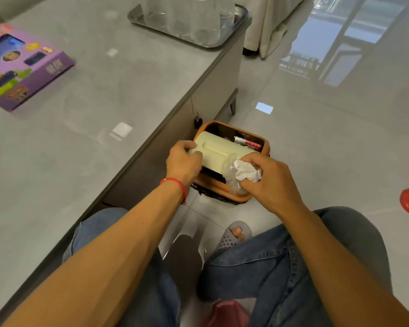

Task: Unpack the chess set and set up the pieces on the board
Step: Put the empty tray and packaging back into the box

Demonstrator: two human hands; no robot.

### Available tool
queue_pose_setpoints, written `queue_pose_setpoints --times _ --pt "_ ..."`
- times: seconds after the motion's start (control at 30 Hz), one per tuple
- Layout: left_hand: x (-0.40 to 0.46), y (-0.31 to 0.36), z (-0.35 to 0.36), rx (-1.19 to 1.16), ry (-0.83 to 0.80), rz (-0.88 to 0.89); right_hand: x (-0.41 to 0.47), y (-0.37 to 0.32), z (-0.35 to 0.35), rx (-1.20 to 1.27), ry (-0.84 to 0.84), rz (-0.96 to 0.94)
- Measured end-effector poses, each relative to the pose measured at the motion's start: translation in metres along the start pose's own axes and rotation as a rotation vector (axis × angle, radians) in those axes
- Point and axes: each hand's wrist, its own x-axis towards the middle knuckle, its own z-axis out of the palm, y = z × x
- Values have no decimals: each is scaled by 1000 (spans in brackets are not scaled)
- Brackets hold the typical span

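Both hands work over the bin (236,197): left hand (183,161) grips its cream lid (216,153), right hand (269,178) pinches crumpled wrapping (242,174). Loosened fingers might drop scraps onto the floor.

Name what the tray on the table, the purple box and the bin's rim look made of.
Tray: likely polished metal, with a mirror-bright rim. Purple box: printed cardboard, with folded edges. Bin rim: orange, probably plastic or leather-look; unclear.

Box (26,67) far left on table (128,90); tray (189,41) at table's far right corner. Bin (232,197) on floor right of table. Left hand (183,161), right hand (269,180) over bin, lid (219,153) between.
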Motion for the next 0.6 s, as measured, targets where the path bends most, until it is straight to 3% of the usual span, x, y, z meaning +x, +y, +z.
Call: queue_pose_setpoints --times 0.23,0.33,0.47,0.6 --pt "-4 10 -2 94 79 325 -12 3 -31 169 481 43" --pt "4 17 -5 269 20 460 -14 7 -28 40 346 -166" --pt "17 25 -11 397 -98 539 -6 2 13 -399 104 -537" --pt "15 27 -17 426 -135 552 16 -5 56 -677 60 -434"
